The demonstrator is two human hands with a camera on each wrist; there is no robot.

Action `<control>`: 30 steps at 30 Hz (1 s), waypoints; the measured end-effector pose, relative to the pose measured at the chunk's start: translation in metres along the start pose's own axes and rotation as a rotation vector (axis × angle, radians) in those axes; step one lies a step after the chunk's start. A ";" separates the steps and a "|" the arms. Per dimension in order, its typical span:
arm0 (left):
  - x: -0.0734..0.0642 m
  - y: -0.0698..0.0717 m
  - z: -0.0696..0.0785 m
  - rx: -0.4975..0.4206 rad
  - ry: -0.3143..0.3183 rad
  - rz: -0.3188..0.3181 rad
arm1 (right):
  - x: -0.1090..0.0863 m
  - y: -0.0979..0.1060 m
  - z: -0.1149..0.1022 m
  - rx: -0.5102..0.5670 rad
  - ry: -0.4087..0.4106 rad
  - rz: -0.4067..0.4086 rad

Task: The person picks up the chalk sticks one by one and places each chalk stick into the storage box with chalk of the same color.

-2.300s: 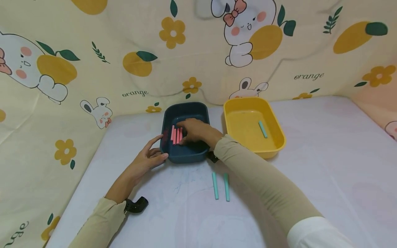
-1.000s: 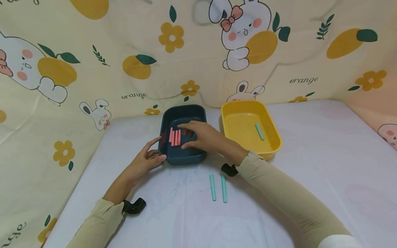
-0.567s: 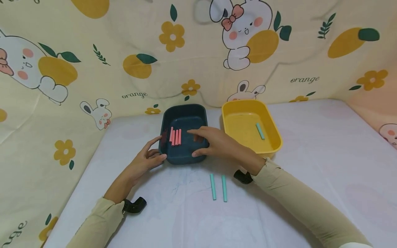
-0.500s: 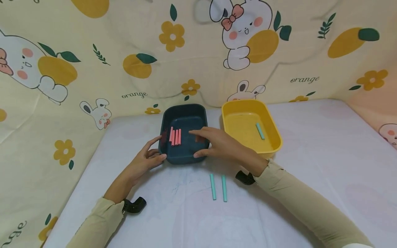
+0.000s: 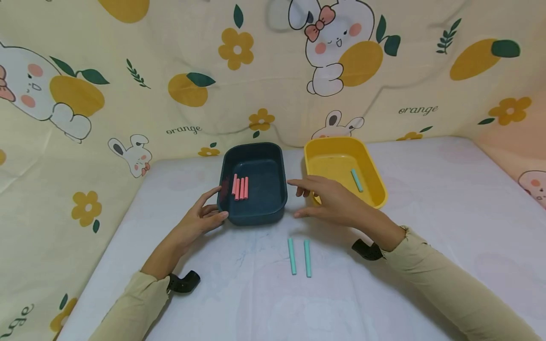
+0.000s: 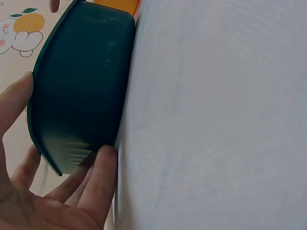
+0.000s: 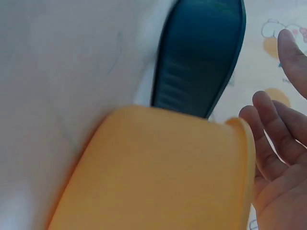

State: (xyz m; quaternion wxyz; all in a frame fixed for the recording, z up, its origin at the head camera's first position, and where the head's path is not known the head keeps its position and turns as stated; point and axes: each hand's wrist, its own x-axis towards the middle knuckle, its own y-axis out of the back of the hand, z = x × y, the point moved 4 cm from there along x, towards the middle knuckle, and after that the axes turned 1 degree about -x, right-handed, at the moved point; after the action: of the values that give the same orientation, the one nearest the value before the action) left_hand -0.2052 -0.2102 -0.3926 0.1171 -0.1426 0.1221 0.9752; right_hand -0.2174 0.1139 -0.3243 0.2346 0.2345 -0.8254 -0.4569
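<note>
Several pink chalk sticks (image 5: 241, 188) lie side by side toward the left of a dark blue tub (image 5: 268, 220). My left hand (image 5: 200, 220) holds that tub at its front left corner; in the left wrist view the thumb and fingers (image 6: 98, 187) span the corner. My right hand (image 5: 330, 201), fingers apart and empty, hovers between the blue tub and a yellow tub (image 5: 375, 196), covering part of the yellow rim. One teal chalk stick (image 5: 357, 180) lies inside the yellow tub. Two more teal chalk sticks, a left one (image 5: 292, 256) and a right one (image 5: 307, 258), lie on the table.
A white cloth (image 5: 239, 303) covers the table. Behind the tubs rises a cream curtain (image 5: 273, 85) printed with rabbits and oranges. Each wrist wears a black camera mount, the left one (image 5: 184, 282) and the right one (image 5: 368, 249).
My right hand has come away from the pink chalk and out of the blue tub, moving right to the yellow tub's front left. The left hand and the chalk sticks have stayed in place.
</note>
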 end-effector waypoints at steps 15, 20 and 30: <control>0.000 -0.001 0.001 0.009 0.024 0.016 | -0.033 0.035 0.026 -0.046 -0.014 0.092; -0.001 0.000 0.000 0.007 0.026 0.017 | -0.045 0.048 0.039 -0.044 -0.107 0.106; 0.000 0.001 -0.003 0.002 0.028 0.021 | -0.068 0.077 0.075 -0.067 -0.272 0.068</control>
State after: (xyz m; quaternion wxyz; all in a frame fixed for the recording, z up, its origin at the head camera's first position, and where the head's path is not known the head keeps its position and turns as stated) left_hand -0.2048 -0.2118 -0.3952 0.1051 -0.1548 0.1264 0.9742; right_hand -0.2229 0.2390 -0.3047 0.1435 0.1345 -0.8412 -0.5037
